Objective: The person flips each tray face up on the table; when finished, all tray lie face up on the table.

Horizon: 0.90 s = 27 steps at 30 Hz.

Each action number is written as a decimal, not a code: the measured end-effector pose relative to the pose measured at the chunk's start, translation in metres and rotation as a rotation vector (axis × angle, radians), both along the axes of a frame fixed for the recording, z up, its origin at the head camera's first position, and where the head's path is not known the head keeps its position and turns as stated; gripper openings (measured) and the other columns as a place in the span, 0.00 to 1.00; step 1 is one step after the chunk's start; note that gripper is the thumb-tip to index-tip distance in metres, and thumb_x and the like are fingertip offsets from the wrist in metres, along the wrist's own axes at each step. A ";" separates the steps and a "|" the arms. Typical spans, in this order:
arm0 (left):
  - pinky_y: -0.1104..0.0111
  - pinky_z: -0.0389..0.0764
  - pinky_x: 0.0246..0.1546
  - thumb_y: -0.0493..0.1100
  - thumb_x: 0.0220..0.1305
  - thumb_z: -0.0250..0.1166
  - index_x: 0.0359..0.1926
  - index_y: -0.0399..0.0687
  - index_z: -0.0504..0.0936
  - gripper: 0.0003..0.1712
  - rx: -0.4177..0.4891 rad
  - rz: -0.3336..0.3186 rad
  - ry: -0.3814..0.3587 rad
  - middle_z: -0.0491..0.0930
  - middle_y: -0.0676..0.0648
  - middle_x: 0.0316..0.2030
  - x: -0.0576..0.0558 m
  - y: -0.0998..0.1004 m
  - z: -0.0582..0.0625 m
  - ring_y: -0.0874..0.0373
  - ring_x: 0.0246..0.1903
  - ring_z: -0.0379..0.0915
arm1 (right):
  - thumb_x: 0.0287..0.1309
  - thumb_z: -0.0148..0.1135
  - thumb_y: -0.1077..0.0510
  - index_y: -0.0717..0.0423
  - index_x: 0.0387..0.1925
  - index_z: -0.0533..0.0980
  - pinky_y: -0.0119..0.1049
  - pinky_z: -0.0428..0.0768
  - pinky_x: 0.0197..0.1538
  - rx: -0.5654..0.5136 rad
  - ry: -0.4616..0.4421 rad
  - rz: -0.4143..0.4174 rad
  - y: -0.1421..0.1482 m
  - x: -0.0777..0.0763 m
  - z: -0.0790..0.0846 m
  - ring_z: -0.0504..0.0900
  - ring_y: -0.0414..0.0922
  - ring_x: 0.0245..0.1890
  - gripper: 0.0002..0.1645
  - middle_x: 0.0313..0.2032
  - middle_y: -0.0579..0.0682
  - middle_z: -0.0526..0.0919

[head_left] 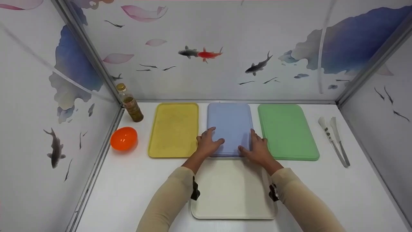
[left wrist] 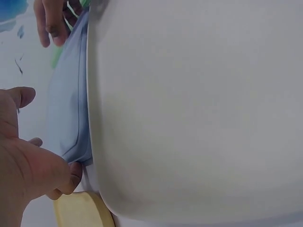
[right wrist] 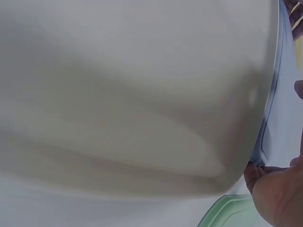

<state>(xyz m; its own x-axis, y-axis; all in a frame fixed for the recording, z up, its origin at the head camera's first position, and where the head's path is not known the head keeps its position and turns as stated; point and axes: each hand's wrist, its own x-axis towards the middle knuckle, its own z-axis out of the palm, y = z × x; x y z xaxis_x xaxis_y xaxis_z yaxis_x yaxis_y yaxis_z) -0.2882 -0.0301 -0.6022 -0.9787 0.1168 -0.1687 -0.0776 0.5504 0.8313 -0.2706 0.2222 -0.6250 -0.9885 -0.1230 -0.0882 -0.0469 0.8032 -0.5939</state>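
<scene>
A flat, light-blue rectangular tray (head_left: 230, 135) lies in the middle of the row at the back of the table. My left hand (head_left: 208, 144) is at its left edge, with fingertips against the side and the thumb spread apart over the surface. Along the right edge my right hand (head_left: 257, 149) rests in a mirrored way, thumb reaching inward. In the left wrist view, fingers (left wrist: 73, 177) touch the tray's near corner. The right wrist view has fingers (right wrist: 253, 174) at the other near corner. Below my wrists lies a large cream tray (head_left: 233, 193), meeting the blue tray's near edge.
A yellow tray (head_left: 175, 130) lies to the left and a green tray (head_left: 288, 132) to the right. An orange bowl (head_left: 124, 138) and a bottle of brownish liquid (head_left: 132, 106) stand at far left. Metal-handled tongs (head_left: 334, 141) lie at far right. Printed walls (head_left: 206, 80) enclose the table.
</scene>
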 end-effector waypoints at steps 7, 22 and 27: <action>0.41 0.65 0.73 0.55 0.75 0.68 0.81 0.51 0.70 0.39 0.003 0.023 0.025 0.68 0.38 0.81 0.000 0.000 0.000 0.36 0.74 0.58 | 0.71 0.67 0.34 0.72 0.86 0.46 0.77 0.67 0.74 -0.023 0.057 -0.006 -0.001 0.003 0.001 0.61 0.82 0.75 0.67 0.80 0.80 0.60; 0.37 0.65 0.74 0.55 0.74 0.68 0.77 0.52 0.74 0.36 -0.024 0.042 0.108 0.65 0.37 0.81 0.003 0.004 0.008 0.32 0.77 0.55 | 0.75 0.63 0.39 0.72 0.87 0.44 0.73 0.63 0.78 -0.028 0.031 -0.002 -0.002 0.001 0.001 0.59 0.81 0.77 0.62 0.82 0.79 0.57; 0.37 0.66 0.74 0.56 0.74 0.69 0.78 0.54 0.72 0.37 -0.053 0.050 0.142 0.64 0.36 0.81 0.004 0.006 0.013 0.33 0.76 0.56 | 0.77 0.60 0.37 0.72 0.87 0.42 0.74 0.57 0.82 -0.028 0.026 0.012 -0.003 0.001 0.003 0.57 0.80 0.81 0.62 0.82 0.79 0.55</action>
<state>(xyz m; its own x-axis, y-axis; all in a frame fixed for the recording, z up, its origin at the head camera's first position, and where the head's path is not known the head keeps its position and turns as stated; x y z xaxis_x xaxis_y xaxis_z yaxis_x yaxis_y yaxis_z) -0.2842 -0.0245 -0.5896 -0.9975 0.0620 -0.0328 0.0103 0.5919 0.8060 -0.2692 0.2190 -0.6222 -0.9888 -0.1368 -0.0589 -0.0721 0.7853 -0.6149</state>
